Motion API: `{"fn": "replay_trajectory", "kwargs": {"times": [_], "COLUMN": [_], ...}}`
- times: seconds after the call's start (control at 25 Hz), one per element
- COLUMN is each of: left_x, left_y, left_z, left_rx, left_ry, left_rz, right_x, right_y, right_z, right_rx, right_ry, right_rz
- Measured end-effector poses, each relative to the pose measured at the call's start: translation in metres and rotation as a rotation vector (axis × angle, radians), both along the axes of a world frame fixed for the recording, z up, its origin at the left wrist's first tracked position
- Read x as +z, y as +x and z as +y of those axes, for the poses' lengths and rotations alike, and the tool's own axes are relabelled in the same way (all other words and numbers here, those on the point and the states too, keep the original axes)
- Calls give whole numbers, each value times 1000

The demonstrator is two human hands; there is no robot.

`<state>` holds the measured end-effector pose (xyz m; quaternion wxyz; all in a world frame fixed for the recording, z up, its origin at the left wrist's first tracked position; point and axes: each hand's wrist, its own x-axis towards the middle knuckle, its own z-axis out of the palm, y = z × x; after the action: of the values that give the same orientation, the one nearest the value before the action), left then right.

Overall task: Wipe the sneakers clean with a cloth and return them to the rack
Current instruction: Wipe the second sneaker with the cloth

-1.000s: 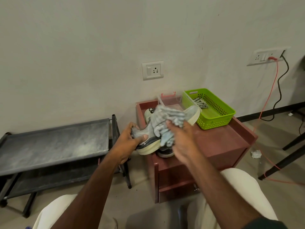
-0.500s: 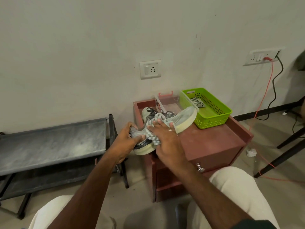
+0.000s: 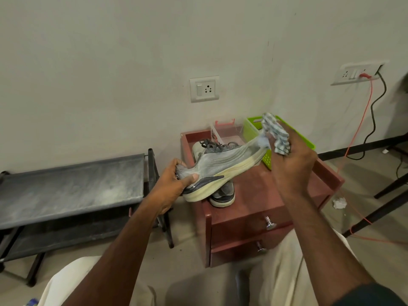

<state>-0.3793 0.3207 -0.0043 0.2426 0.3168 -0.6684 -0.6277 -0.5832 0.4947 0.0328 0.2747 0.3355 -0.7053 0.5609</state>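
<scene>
**Sneaker lifted over the cabinet, cloth bunched at its toe**

Left of the red cabinet stands the dusty black rack, its far end cut off by the frame. My left hand grips the heel of the grey sneaker, held above the cabinet top. The second sneaker lies under it, mostly hidden. At the toe, my right hand clutches the checked cloth, which covers part of the green basket; I can't make out what's inside.
</scene>
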Motion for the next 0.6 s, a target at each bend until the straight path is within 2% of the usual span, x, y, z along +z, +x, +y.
{"fn": "replay_trajectory", "kwargs": {"times": [0.04,0.16,0.2,0.32,0.4,0.44,0.48,0.52,0.6], "left_x": [0,1,2,1,-2,-2,-1,-1,0], "left_y": [0,-1,-1,1,2,2,2,2,1], "left_z": [0,2,3,4,3,4,4,4,4], "left_rx": [1,-5,-5,-42,-70,-59,-40,-29,-37], "left_ry": [-6,-11,-13,-2,8,23,33,34,7], "left_rz": [-3,-23,-24,19,61,63,55,47,24], "right_x": [-6,-41,-52,-54,-40,-34,-31,-33,-44], "right_y": [1,37,58,113,109,100,93,90,96], "right_z": [-7,-37,-45,-47,-48,-47,-43,-39,-33], "right_rx": [28,46,104,480,714,741,732,713,712], "right_ry": [58,473,533,476,322,230,186,205,400], "right_rz": [40,152,153,-61,-417,-523,-521,-389,-11]}}
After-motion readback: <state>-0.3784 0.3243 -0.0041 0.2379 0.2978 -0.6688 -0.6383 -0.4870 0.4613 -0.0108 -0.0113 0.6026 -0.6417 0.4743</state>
